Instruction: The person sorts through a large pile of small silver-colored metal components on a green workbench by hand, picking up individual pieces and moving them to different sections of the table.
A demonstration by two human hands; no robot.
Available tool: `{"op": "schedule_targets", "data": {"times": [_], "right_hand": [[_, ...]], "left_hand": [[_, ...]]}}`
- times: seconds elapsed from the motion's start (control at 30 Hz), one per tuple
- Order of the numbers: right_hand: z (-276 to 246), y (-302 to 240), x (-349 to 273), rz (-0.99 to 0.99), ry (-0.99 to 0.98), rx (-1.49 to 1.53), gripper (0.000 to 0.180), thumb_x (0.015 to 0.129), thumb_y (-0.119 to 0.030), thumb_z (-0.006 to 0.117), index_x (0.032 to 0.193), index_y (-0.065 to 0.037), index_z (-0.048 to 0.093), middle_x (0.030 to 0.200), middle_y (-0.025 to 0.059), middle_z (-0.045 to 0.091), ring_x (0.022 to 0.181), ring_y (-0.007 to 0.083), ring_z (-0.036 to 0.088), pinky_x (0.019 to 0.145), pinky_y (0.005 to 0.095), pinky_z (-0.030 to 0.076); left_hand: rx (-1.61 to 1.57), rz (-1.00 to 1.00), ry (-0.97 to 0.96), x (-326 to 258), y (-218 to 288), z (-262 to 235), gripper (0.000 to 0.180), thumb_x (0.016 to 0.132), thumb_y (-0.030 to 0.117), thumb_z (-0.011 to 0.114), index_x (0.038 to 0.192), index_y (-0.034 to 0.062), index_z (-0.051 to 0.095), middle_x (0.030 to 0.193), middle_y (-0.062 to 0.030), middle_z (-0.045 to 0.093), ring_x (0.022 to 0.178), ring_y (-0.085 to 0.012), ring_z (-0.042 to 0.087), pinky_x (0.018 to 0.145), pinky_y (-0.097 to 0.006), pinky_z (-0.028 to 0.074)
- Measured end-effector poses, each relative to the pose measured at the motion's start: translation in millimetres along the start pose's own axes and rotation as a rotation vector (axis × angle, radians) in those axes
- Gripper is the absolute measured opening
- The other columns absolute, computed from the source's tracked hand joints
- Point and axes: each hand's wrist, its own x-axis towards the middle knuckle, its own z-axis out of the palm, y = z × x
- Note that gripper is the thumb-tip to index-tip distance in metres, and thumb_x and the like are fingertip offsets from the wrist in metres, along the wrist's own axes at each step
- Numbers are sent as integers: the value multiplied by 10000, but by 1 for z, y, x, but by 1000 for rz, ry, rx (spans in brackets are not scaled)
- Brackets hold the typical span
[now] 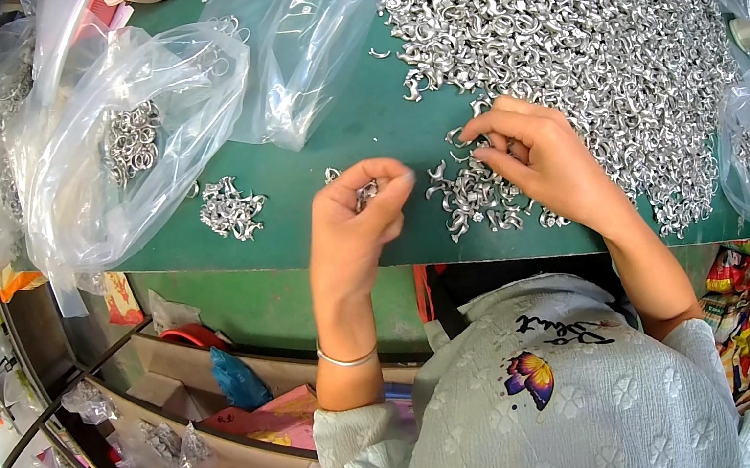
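Over green table, left hand curled around metal pieces; right hand grip unclear; heaped curved pieces, long axes mixed

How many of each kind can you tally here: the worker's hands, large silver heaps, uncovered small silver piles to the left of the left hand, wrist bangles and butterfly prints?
Hands: 2 (left hand, right hand)
Large silver heap: 1
Small silver pile: 1
Bangle: 1
Butterfly print: 1
Total: 6
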Motion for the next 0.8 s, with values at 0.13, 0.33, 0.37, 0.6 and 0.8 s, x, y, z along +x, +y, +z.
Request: {"op": "schedule_targets", "data": {"times": [0.13, 0.33, 0.37, 0.6, 0.8], "right_hand": [[6, -6, 1, -91, -39, -27, 198, 776, -28, 634, 971, -61, 643, 764, 94, 509, 662, 264, 545, 587, 367, 437], [21, -8, 12, -237, -102, -282, 136, 738, -31, 591, 870, -44, 620, 771, 115, 479, 745, 300, 557, 610, 410, 449], [21, -6, 15, -226, -93, -295, 107, 739, -28, 588, 844, -38, 607, 775, 119, 483, 750, 302, 559, 612, 413, 450], [16, -11, 11, -179, 42, -293, 69, 732, -18, 595, 790, -20, 559, 779, 124, 485, 758, 311, 560, 620, 420, 449], [25, -3, 14, -291, -29, -320, 127, 735, -37, 638, 831, -29, 555, 781, 104, 475, 750, 294, 548, 630, 401, 442]], "left_hand": [[-804, 67, -342, -3, -19, -14, 158, 897, 133, 592, 981, -1, 576, 1065, -111, 486, 863, -139, 455, 551, -199, 352], [-702, 99, 4, -12, -19, 0, 253, 961, 195, 484, 954, -27, 605, 930, -127, 566, 766, -147, 504, 557, -249, 389], [-535, 115, 64, -13, -16, 2, 279, 968, 203, 469, 943, -34, 614, 874, -118, 575, 720, -140, 504, 551, -241, 384], [501, 186, 435, -19, -13, 9, 153, 905, 94, 575, 883, -31, 661, 629, 19, 516, 534, -35, 361, 468, -209, 286], [960, 381, 288, -15, -19, 27, 124, 765, 45, 699, 878, 31, 651, 672, -104, 559, 489, -220, 487, 495, -306, 414]]}}
